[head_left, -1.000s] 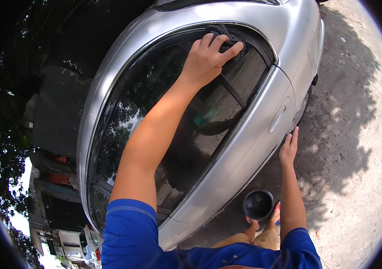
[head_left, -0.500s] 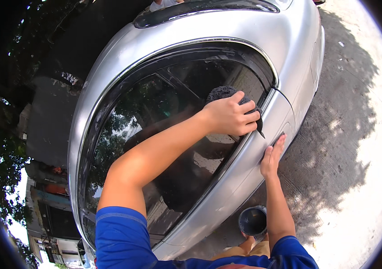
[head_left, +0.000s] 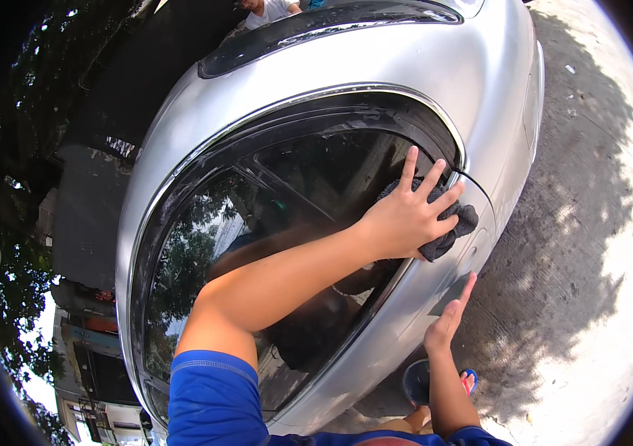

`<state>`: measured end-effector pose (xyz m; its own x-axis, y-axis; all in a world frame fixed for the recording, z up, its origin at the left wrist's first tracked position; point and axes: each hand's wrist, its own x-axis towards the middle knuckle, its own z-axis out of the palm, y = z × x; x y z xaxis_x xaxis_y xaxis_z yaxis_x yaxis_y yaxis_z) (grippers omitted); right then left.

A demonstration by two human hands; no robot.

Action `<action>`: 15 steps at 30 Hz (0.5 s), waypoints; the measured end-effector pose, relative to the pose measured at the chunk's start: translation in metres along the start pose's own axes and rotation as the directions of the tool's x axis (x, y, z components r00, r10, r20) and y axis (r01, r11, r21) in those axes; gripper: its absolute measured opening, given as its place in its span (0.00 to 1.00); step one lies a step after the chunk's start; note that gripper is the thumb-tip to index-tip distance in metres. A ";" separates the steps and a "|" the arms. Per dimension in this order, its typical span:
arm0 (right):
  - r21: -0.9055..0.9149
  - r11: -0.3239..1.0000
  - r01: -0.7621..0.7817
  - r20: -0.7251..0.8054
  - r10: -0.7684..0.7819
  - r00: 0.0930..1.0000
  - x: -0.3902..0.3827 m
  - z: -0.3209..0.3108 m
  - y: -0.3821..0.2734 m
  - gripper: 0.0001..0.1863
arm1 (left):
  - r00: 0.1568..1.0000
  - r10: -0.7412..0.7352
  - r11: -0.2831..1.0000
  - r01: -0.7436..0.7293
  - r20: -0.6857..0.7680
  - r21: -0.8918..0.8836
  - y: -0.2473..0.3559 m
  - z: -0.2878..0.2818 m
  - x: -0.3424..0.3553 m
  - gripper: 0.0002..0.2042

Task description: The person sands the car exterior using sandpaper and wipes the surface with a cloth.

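My left hand (head_left: 406, 219) lies with its fingers spread over a dark grey cloth (head_left: 456, 229), pressing it against the lower edge of the car's side window. The cloth bunches out past the fingertips onto the silver door. Dark side window glass (head_left: 287, 201) with reflections sits beneath my left forearm. Beside the door of the silver car (head_left: 376, 56), my right hand (head_left: 446, 325) is held with its fingers stretched out and nothing in it. Whether it touches the door panel, I cannot tell.
A dark bucket (head_left: 415, 380) stands on the ground by my feet, next to a foot in a blue and red flip-flop (head_left: 469, 379). Shaded concrete (head_left: 554, 186) runs along the right. Beyond the car's roof is a person in a white shirt (head_left: 272, 10).
My left hand has slid the cloth right and toward me, its curled fingers now spread. My right hand has moved down along the door. The person beyond the car shows more.
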<state>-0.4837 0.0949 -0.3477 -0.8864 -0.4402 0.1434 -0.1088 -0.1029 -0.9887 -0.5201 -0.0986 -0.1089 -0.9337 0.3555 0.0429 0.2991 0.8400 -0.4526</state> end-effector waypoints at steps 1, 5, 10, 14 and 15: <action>0.050 0.998 -0.030 -0.131 0.036 0.991 0.024 -0.006 -0.001 0.40 | 0.999 -0.052 0.998 0.052 0.015 -0.025 0.002 0.007 -0.004 0.28; -0.159 0.982 0.102 -0.219 -0.136 0.966 0.084 -0.017 -0.003 0.39 | 0.998 -0.054 0.998 0.053 -0.029 -0.046 0.006 0.013 -0.008 0.22; -0.287 0.893 0.348 0.174 -0.309 0.935 0.036 0.012 0.010 0.37 | 0.986 -0.053 0.997 0.042 -0.158 -0.069 0.013 0.019 -0.008 0.19; -0.289 0.957 -0.015 0.026 0.024 0.999 0.090 0.000 0.026 0.36 | 0.995 -0.052 0.995 0.044 -0.087 -0.092 0.014 0.026 0.007 0.21; -0.296 0.946 0.135 0.070 -0.119 0.990 0.072 0.012 0.009 0.38 | 0.995 -0.068 0.994 0.062 -0.070 -0.093 0.012 0.024 0.008 0.22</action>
<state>-0.5428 0.0520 -0.3455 -0.8333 -0.4864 0.2628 -0.3555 0.1074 -0.9285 -0.5289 -0.0956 -0.1357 -0.9360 0.3249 0.1356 0.2578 0.8948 -0.3644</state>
